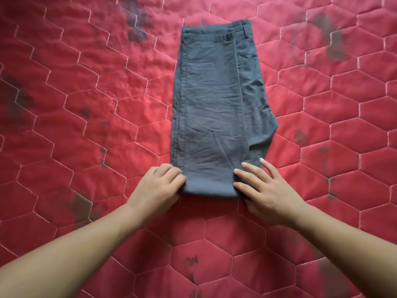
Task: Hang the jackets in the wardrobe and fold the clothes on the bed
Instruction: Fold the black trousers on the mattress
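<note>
The left hand (160, 184) sits at the near left corner of the slate-grey woven trousers (210, 100), knuckles up. Its fingers are curled tight round the rounded fold edge there, gripping it, and the fingertips are out of sight against the cloth. The right hand (270, 192) lies at the near right corner with its fingers (253, 172) straight and spread wide. The thumb and first two fingers rest flat on the fabric, while the outer fingers reach past its right edge over the cover. Both bare forearms (75, 250) come in from the near corners of the view and angle inward to the garment.

The trousers are folded into a long narrow stack that runs from the hands straight away to the far side, about in the middle of the view. The near end is a soft doubled fold between the two hands. A stitched seam runs along the left edge. On the right a lower layer juts out in a rounded flap about halfway up. The waistband (217, 32) with its dark belt loops lies at the far end.

Under everything is a red quilted bedspread (86, 104), stitched in pale hexagons and mottled with dark blotches (136, 22), which fills the whole view.
</note>
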### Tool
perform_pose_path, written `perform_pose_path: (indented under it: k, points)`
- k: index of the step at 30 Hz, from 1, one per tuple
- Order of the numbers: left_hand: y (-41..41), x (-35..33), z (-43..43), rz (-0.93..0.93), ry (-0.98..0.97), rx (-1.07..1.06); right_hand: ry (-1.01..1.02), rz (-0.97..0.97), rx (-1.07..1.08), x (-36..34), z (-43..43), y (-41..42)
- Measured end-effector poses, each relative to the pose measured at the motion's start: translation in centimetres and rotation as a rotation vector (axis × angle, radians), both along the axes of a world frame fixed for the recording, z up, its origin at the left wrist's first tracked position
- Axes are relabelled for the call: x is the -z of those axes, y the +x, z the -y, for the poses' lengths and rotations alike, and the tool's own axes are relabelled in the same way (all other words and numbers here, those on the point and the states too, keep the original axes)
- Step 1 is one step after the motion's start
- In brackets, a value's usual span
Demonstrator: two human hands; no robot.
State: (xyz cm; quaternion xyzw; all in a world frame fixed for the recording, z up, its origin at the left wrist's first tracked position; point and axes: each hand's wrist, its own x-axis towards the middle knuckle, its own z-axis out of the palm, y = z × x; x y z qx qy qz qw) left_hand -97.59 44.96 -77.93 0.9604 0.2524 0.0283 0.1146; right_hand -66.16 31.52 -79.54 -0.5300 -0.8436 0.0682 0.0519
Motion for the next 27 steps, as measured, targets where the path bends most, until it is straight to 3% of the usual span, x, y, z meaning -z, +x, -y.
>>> perform_pose_path:
  k: [4,6,11,13,15,17,21,27]
  points:
    - [1.3,-3.2,-2.9,0.3,-0.416,-0.242,-0.137,-0.109,-0.034,-1.1,-0.7,0.8]
    - [2.5,-5.6,-4.3,0.45,-0.597,-0.411,-0.138,-0.228,0.052,-1.5,-1.7,1.1]
    - [4.6,-8.3,-10.2,0.717,-1.066,-0.63,-0.099,-0.858,0.597,-5.8,-7.8,-1.0]
    - [4.2,-7.4,-11.7,0.72,-1.29,-0.627,-0.172,-1.139,0.778,-7.3,-10.8,-1.1]
    - [3.9,-6.2,-11.9,0.572,-1.303,-0.63,-0.286,-1.276,0.869,-7.8,-13.2,-0.2]
    - [4.3,-5.4,-12.2,0.486,-1.218,-0.646,-0.382,-1.281,0.918,-8.0,-15.1,0.8]
    - [6.8,-5.2,-16.0,0.609,-1.135,-0.65,-0.4,-1.3,0.979,-8.5,-20.1,3.1]
    - [11.8,-3.9,-23.6,0.714,-1.177,-0.681,-0.424,-1.174,1.071,-8.0,-30.1,7.3]
